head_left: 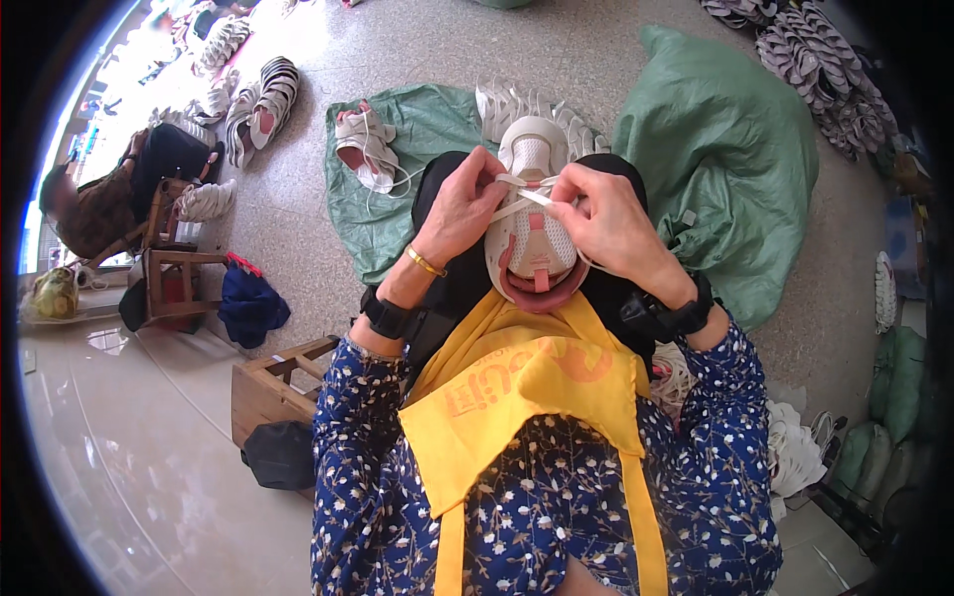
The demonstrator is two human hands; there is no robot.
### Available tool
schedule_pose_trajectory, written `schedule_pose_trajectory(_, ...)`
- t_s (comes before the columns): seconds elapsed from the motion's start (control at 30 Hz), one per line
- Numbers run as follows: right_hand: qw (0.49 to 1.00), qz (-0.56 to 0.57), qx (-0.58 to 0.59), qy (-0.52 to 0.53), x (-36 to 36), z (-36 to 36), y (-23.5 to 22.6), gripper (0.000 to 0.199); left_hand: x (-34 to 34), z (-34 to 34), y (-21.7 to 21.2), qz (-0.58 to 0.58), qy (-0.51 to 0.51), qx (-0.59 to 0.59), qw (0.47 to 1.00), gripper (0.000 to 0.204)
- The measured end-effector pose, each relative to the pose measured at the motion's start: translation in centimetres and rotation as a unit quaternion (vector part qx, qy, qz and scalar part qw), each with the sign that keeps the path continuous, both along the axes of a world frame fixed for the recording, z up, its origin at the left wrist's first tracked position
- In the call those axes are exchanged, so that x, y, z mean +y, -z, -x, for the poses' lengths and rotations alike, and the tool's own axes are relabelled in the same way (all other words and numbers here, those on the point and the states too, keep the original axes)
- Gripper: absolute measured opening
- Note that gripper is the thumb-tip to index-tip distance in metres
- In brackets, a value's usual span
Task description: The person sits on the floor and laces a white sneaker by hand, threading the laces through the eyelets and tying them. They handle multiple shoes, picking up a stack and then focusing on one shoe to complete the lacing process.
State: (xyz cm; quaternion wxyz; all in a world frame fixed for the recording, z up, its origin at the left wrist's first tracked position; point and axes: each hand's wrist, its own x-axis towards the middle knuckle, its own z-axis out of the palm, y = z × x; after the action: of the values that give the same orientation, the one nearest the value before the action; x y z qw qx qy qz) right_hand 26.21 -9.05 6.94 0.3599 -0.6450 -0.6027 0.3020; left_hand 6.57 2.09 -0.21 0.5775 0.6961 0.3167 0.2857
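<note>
A white sneaker with pink lining [537, 243] rests between my knees, its heel opening toward me and its toe pointing away. Over its tongue, my left hand [459, 207] pinches a white shoelace [537, 198] between thumb and fingers. From the other side my right hand [614, 223] grips the lace too, with the strands crossing between both hands. A yellow apron [497, 397] covers my lap just behind the shoe. Beyond my left knee, another white and pink shoe [366, 149] with a trailing lace lies on a flat green sheet [363, 233].
A bulging green sack [725, 169] stands at my right. Pale shoe parts [502, 104] lie past the toe. Left are a wooden stool [263, 397], stacked shoes [276, 94] and another seated person [99, 214]. White laces [795, 452] lie low right; more stacked shoe parts [825, 79] sit far right.
</note>
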Motion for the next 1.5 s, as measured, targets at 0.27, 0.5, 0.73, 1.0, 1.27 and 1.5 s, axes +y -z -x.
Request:
schedule_pose_trajectory(0.27,0.984,0.13,0.123,0.008,-2.3,-3.4,0.3,0.01,-0.8,-0.2,-0.3,-0.056,0.029,0.025,0.998,0.008)
schedule_pose_trajectory(0.5,0.979,0.158,0.123,0.046,-4.3,-5.0,-0.5,0.013,-2.0,0.7,-1.9,-0.08,0.036,0.022,0.996,0.01)
schedule_pose_trajectory(0.73,0.999,0.018,0.0,0.039,-2.1,-1.2,1.2,0.027,-3.0,1.5,-3.1,-0.11,0.026,0.123,0.986,0.014)
schedule_pose_trajectory(1.0,0.998,-0.006,-0.01,0.057,-2.1,-0.4,1.5,0.022,-2.6,4.1,-4.9,0.126,0.017,-0.046,0.991,0.021)
schedule_pose_trajectory(1.27,0.995,-0.079,-0.058,0.014,-0.9,0.5,1.0,0.018,-4.1,5.4,-4.2,0.132,-0.019,-0.015,0.991,0.021)
schedule_pose_trajectory(1.5,0.984,-0.106,-0.142,-0.025,1.2,0.8,1.7,0.013,-3.9,4.4,-4.3,0.112,-0.024,0.005,0.993,0.019)
